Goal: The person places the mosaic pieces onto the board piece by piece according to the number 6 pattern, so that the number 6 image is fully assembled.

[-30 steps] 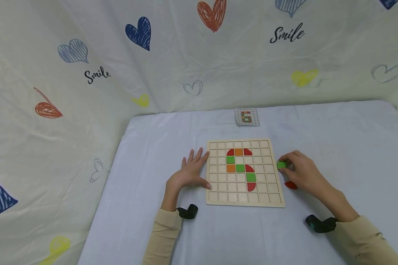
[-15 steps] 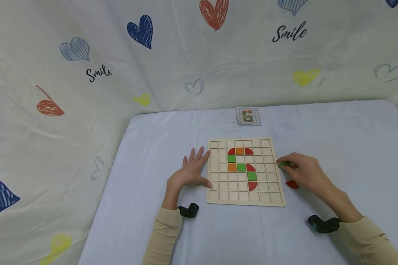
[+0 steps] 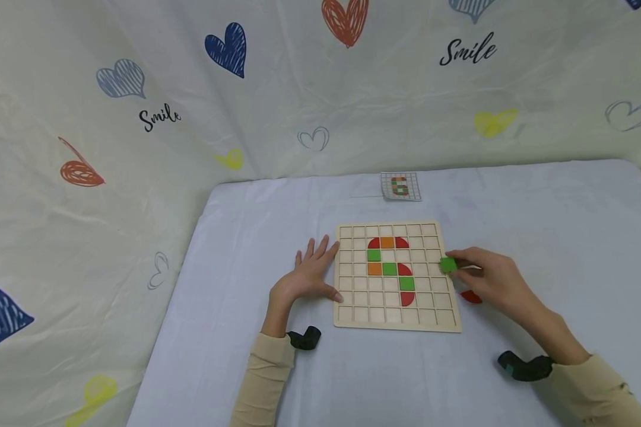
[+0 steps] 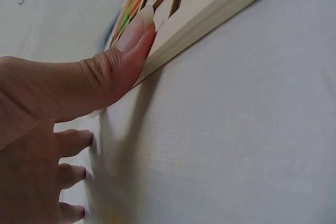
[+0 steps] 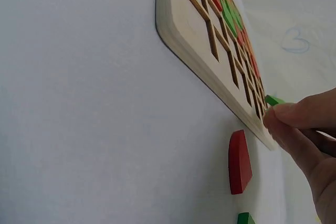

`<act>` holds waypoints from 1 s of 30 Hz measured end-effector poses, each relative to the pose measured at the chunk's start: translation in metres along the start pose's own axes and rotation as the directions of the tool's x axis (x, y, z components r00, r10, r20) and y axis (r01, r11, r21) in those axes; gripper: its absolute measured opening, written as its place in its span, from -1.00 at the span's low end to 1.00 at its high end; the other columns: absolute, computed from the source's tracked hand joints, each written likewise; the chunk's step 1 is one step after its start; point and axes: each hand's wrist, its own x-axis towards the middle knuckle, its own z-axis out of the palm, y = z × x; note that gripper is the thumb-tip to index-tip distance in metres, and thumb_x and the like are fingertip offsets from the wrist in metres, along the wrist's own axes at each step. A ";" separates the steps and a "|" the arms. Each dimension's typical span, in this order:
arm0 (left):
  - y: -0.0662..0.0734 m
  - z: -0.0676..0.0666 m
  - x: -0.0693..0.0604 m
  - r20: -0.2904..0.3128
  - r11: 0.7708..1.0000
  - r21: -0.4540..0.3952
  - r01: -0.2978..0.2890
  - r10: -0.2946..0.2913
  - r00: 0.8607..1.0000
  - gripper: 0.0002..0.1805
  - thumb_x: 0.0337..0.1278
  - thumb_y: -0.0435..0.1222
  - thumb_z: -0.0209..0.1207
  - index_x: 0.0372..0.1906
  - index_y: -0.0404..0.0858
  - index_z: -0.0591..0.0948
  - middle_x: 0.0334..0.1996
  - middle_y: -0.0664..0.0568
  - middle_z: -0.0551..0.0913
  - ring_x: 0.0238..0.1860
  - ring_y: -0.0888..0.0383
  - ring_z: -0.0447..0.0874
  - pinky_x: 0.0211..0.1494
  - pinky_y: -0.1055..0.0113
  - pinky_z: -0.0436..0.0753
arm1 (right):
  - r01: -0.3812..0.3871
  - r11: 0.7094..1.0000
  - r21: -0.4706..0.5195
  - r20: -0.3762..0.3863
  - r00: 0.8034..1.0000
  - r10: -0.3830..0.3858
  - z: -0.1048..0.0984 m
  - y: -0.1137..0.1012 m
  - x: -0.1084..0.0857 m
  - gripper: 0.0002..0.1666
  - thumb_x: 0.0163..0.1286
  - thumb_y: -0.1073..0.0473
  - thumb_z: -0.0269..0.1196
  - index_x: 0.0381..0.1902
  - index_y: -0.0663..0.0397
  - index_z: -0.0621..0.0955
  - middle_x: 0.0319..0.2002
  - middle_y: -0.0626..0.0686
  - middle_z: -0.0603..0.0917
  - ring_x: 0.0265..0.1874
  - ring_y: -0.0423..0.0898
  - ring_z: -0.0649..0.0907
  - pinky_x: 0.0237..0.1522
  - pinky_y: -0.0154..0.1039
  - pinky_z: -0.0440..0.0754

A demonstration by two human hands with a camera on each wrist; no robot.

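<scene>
A wooden grid board (image 3: pixel 363 317) lies on the white-covered table, with red, orange and green pieces set in some of its squares. My left hand (image 3: pixel 307 279) rests at the board's left edge, fingers spread; in the left wrist view its thumb (image 4: pixel 113 72) touches the board's rim. At the right edge my right hand (image 3: pixel 494 279) pinches a green square block (image 3: pixel 448 265) between thumb and fingers. A red rounded piece (image 3: pixel 471 297) lies on the cloth below that hand. Another green piece (image 5: pixel 245 219) shows at the bottom of the right wrist view.
A small printed card (image 3: pixel 400 187) with a coloured grid pattern lies behind the board. Behind the table hangs a pale cloth (image 3: pixel 278 107) printed with hearts and "Smile". Black wrist cameras are strapped at both sleeves.
My right hand has turned the green block and brought it slightly left, over the board's right edge. The left hand has stayed at the board's left edge.
</scene>
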 end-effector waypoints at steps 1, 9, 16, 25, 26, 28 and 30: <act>0.000 0.000 0.000 -0.001 1.000 0.000 0.001 -0.001 1.000 0.35 -0.15 -0.07 0.62 0.69 -0.05 -0.02 0.70 -0.01 -0.28 0.67 -0.13 -0.56 0.64 -0.20 -0.40 | 0.009 1.000 0.004 0.004 1.000 -0.009 0.001 -0.001 0.000 -0.53 0.15 0.49 0.46 0.07 0.36 0.69 -0.07 0.27 0.75 -0.15 0.22 0.77 -0.22 -0.07 0.78; 0.000 0.001 0.000 0.000 1.000 -0.001 0.007 -0.007 1.000 0.36 -0.16 -0.07 0.62 0.69 -0.05 -0.02 0.70 -0.01 -0.27 0.67 -0.12 -0.55 0.64 -0.19 -0.40 | 0.150 0.988 -0.032 0.019 0.989 -0.150 0.012 -0.010 0.001 -0.55 0.02 0.38 0.59 -0.07 0.15 0.77 -0.22 -0.04 0.75 -0.33 -0.10 0.72 -0.25 -0.34 0.73; 0.000 0.000 0.000 -0.002 1.000 0.004 0.006 -0.006 1.000 0.36 -0.16 -0.07 0.62 0.69 -0.05 -0.02 0.70 -0.01 -0.27 0.67 -0.13 -0.55 0.65 -0.19 -0.40 | 0.153 0.988 -0.008 0.080 0.985 -0.152 0.020 -0.023 0.001 -0.60 0.06 0.32 0.59 -0.09 0.05 0.79 -0.21 -0.09 0.72 -0.29 -0.13 0.60 -0.25 -0.31 0.68; 0.001 0.000 -0.002 -0.007 1.000 -0.004 0.014 -0.014 1.000 0.35 -0.16 -0.09 0.62 0.69 -0.04 -0.02 0.70 0.00 -0.27 0.67 -0.11 -0.55 0.65 -0.18 -0.40 | 0.170 0.984 0.060 0.156 0.972 -0.178 0.031 -0.037 0.003 -0.64 0.09 0.26 0.59 -0.11 0.08 0.80 -0.17 -0.07 0.73 -0.21 -0.08 0.67 -0.13 -0.22 0.73; 0.001 0.000 -0.002 -0.008 1.000 -0.004 0.013 -0.013 1.000 0.35 -0.16 -0.09 0.62 0.69 -0.04 -0.02 0.70 0.00 -0.27 0.67 -0.11 -0.55 0.65 -0.18 -0.40 | 0.169 0.984 0.062 0.164 0.970 -0.177 0.033 -0.038 0.003 -0.65 0.09 0.26 0.59 -0.12 0.09 0.80 -0.17 -0.07 0.72 -0.20 -0.08 0.66 -0.13 -0.23 0.72; 0.001 0.000 -0.002 -0.006 1.000 -0.002 0.010 -0.010 1.000 0.35 -0.16 -0.09 0.62 0.69 -0.04 -0.02 0.70 -0.01 -0.28 0.67 -0.12 -0.55 0.65 -0.18 -0.40 | 0.167 0.985 0.045 0.172 0.970 -0.172 0.036 -0.040 0.002 -0.66 0.09 0.25 0.59 -0.13 0.07 0.80 -0.17 -0.08 0.72 -0.20 -0.11 0.67 -0.12 -0.22 0.71; 0.001 0.000 -0.001 -0.001 1.000 0.001 0.009 -0.009 1.000 0.36 -0.16 -0.08 0.62 0.69 -0.04 -0.03 0.69 0.00 -0.28 0.67 -0.11 -0.56 0.65 -0.18 -0.41 | 0.161 0.986 0.034 0.175 0.971 -0.164 0.039 -0.042 0.002 -0.66 0.09 0.25 0.59 -0.13 0.05 0.80 -0.19 -0.10 0.70 -0.21 -0.13 0.65 -0.13 -0.23 0.70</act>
